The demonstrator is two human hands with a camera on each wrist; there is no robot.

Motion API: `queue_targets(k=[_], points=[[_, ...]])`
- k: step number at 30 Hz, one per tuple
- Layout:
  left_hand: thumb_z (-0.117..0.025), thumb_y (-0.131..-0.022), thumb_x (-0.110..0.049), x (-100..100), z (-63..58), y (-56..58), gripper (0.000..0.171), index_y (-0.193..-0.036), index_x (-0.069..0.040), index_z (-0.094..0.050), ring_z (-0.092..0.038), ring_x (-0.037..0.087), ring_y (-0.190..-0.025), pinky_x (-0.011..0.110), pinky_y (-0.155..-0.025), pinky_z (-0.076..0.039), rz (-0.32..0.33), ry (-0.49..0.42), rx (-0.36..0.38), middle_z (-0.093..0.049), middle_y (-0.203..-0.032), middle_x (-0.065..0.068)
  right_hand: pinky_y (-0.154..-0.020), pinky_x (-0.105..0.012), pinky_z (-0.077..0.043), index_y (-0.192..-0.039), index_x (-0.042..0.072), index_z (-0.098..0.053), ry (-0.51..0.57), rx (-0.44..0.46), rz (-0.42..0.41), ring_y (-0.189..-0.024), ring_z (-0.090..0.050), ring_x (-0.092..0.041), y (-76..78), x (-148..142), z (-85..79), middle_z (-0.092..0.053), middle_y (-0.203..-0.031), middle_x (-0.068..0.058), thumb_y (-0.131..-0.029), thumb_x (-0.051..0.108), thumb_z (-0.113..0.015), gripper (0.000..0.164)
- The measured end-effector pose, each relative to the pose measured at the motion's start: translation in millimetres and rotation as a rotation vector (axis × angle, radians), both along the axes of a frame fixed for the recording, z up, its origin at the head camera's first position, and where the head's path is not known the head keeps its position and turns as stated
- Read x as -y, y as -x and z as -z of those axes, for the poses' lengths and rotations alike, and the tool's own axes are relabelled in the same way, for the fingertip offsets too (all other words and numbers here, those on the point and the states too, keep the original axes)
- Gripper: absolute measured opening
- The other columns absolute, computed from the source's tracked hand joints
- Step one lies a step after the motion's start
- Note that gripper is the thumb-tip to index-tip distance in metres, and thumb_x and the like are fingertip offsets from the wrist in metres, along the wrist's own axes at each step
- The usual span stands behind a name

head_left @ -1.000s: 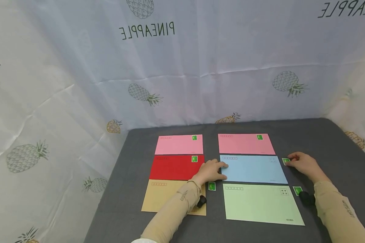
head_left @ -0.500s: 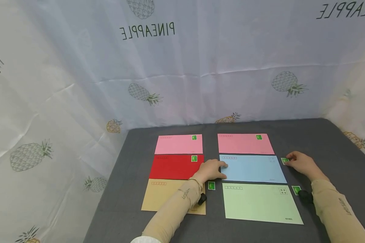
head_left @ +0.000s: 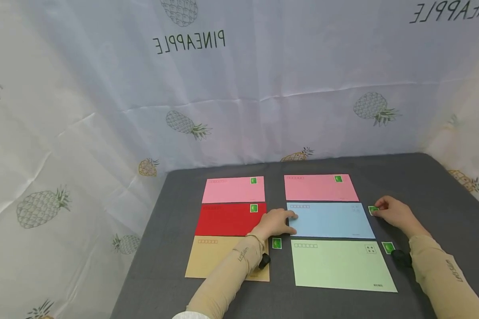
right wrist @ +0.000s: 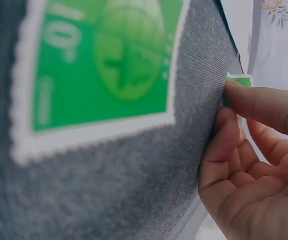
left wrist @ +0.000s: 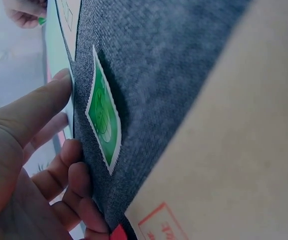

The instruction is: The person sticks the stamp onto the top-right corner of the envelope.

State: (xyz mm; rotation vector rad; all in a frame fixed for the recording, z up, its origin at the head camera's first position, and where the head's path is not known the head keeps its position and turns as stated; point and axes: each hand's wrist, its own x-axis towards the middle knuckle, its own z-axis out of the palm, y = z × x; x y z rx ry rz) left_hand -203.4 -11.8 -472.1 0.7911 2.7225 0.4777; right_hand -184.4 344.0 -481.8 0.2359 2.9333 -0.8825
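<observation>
My left hand [head_left: 273,221] rests at the left edge of a blue envelope [head_left: 331,220], thumb and index finger spread and touching it. In the left wrist view the straight thumb [left wrist: 39,110] lies along that edge, with a green postage stamp [left wrist: 103,112] on the cloth close by. Just right of the blue envelope, my right hand [head_left: 397,215] pinches another green postage stamp [head_left: 371,209] between thumb and index finger, which cover part of it. A third loose stamp [head_left: 388,247] lies near the right wrist, large in the right wrist view.
A grey cloth-covered table [head_left: 151,274] carries two columns of envelopes. Stamped pink [head_left: 231,191] and red [head_left: 223,221] ones lie at left, above a tan one [head_left: 211,257] partly under the left forearm. At right are a stamped pink [head_left: 315,189] and a green envelope [head_left: 335,266].
Both hands keep nearly the same places on the table. The whole head view has shifted slightly.
</observation>
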Motion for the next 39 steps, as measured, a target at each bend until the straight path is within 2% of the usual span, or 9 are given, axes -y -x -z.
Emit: queue_targets(k=[8, 16, 21, 25, 29, 33, 39], points=[[-0.07, -0.08, -0.037, 1.7, 0.2, -1.3, 0.045, -0.124, -0.029, -0.06, -0.054, 0.01, -0.092, 0.023, -0.067, -0.044, 0.004, 0.0, -0.006, -0.062, -0.108, -0.001, -0.065, -0.038, -0.038, -0.101, -0.009, -0.043, 0.018, -0.038, 0.018, -0.081, -0.046, -0.034, -2.0, 4.2, -2.1, -0.048, -0.09, -0.024, -0.082, 0.015, -0.063, 0.036], [-0.071, -0.08, -0.036, 1.2, 0.9, -3.8, 0.046, -0.124, -0.028, -0.06, -0.054, 0.01, -0.092, 0.023, -0.067, -0.044, 0.006, -0.012, -0.004, -0.062, -0.108, 0.0, -0.062, -0.032, -0.038, -0.1, -0.005, -0.053, 0.025, -0.065, -0.013, -0.081, -0.05, -0.031, -4.7, 0.6, -8.3, -0.055, -0.092, -0.022, -0.087, 0.02, -0.06, 0.029], [-0.07, -0.081, -0.036, 1.1, 0.1, -2.3, 0.046, -0.124, -0.029, -0.059, -0.055, 0.011, -0.095, 0.024, -0.07, -0.046, 0.006, -0.001, -0.01, -0.062, -0.11, -0.001, -0.066, -0.037, -0.043, -0.11, -0.004, -0.05, 0.077, -0.061, -0.03, -0.086, -0.053, -0.033, -3.6, 4.9, -19.2, -0.056, -0.099, -0.023, -0.088, 0.026, -0.06, 0.038], [-0.07, -0.081, -0.037, 1.5, -0.8, -1.1, 0.046, -0.124, -0.029, -0.06, -0.055, 0.01, -0.093, 0.023, -0.069, -0.046, 0.006, 0.004, -0.02, -0.062, -0.109, -0.001, -0.066, -0.033, -0.044, -0.112, -0.004, -0.051, 0.09, -0.056, -0.059, -0.083, -0.058, -0.028, 0.3, 12.3, -23.9, -0.058, -0.098, -0.021, -0.087, 0.027, -0.062, 0.041], [-0.07, -0.081, -0.037, 2.0, -0.6, -0.9, 0.046, -0.125, -0.029, -0.059, -0.054, 0.009, -0.092, 0.022, -0.068, -0.045, 0.015, 0.008, -0.022, -0.062, -0.108, -0.001, -0.065, -0.031, -0.047, -0.112, -0.003, -0.056, 0.095, -0.054, -0.082, -0.083, -0.059, -0.026, 3.8, 19.1, -21.4, -0.058, -0.1, -0.021, -0.087, 0.026, -0.063, 0.038], [-0.07, -0.081, -0.038, 2.5, 0.0, -1.6, 0.046, -0.125, -0.029, -0.059, -0.054, 0.009, -0.091, 0.022, -0.067, -0.044, 0.021, 0.003, -0.023, -0.062, -0.108, -0.001, -0.067, -0.036, -0.05, -0.114, -0.003, -0.057, 0.109, -0.043, -0.111, -0.086, -0.058, -0.028, 7.6, 25.2, -17.1, -0.057, -0.104, -0.024, -0.088, 0.024, -0.062, 0.038], [-0.07, -0.081, -0.037, 3.5, -1.6, -1.9, 0.046, -0.124, -0.029, -0.06, -0.055, 0.009, -0.091, 0.022, -0.067, -0.045, 0.015, -0.006, -0.028, -0.062, -0.107, -0.001, -0.065, -0.029, -0.048, -0.11, -0.004, -0.058, 0.116, -0.015, -0.163, -0.083, -0.054, -0.023, 15.2, 33.8, -14.6, -0.058, -0.095, -0.017, -0.087, 0.018, -0.061, 0.032]])
